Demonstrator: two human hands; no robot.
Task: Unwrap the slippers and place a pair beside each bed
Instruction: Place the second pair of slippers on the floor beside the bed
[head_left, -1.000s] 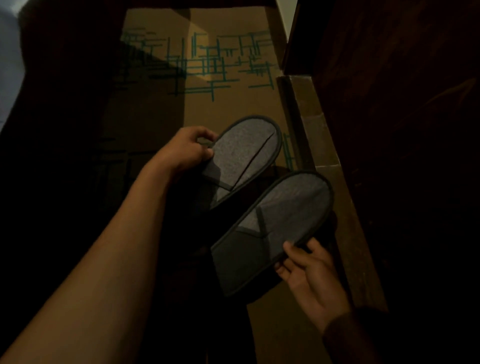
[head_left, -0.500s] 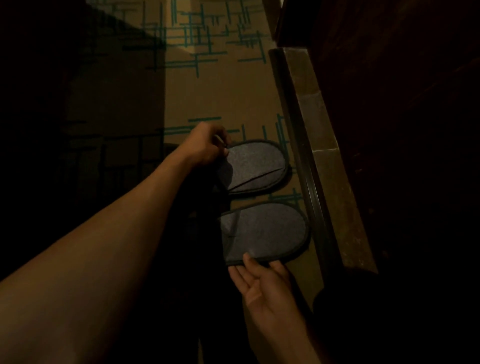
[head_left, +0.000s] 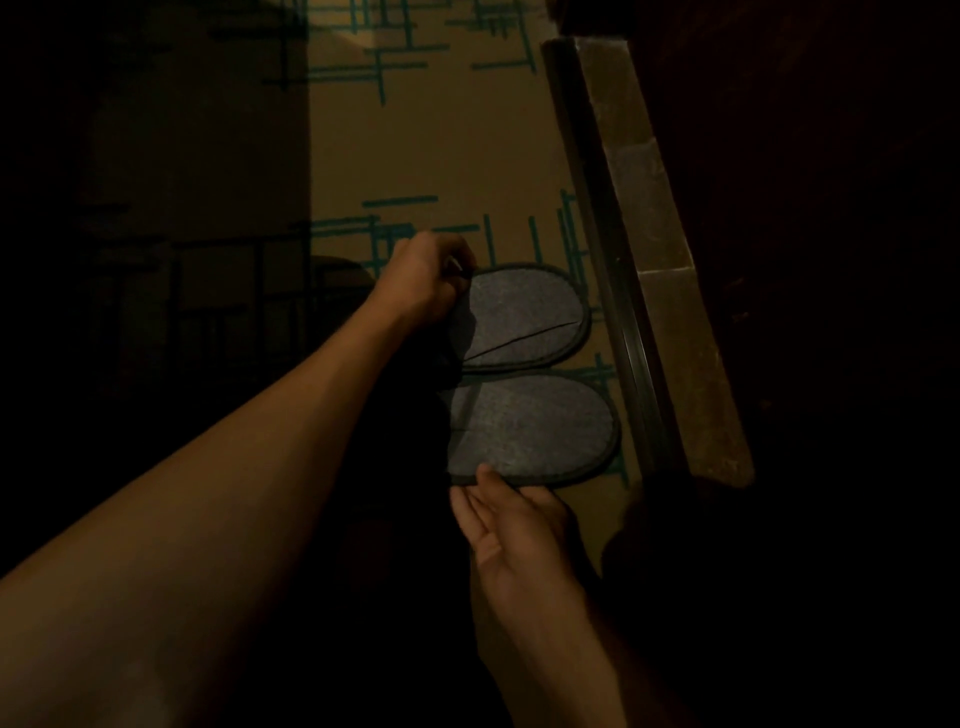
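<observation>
At frame centre, two slippers (head_left: 524, 374) were laid flat on the carpet (head_left: 457, 150), long axes across the frame; the upper was pinched by the left hand (head_left: 423, 283), the lower touched by open right hand (head_left: 511, 525).

head view | worn on head | faces forward and steeply down | close over carpet (head_left: 441, 145)
</observation>
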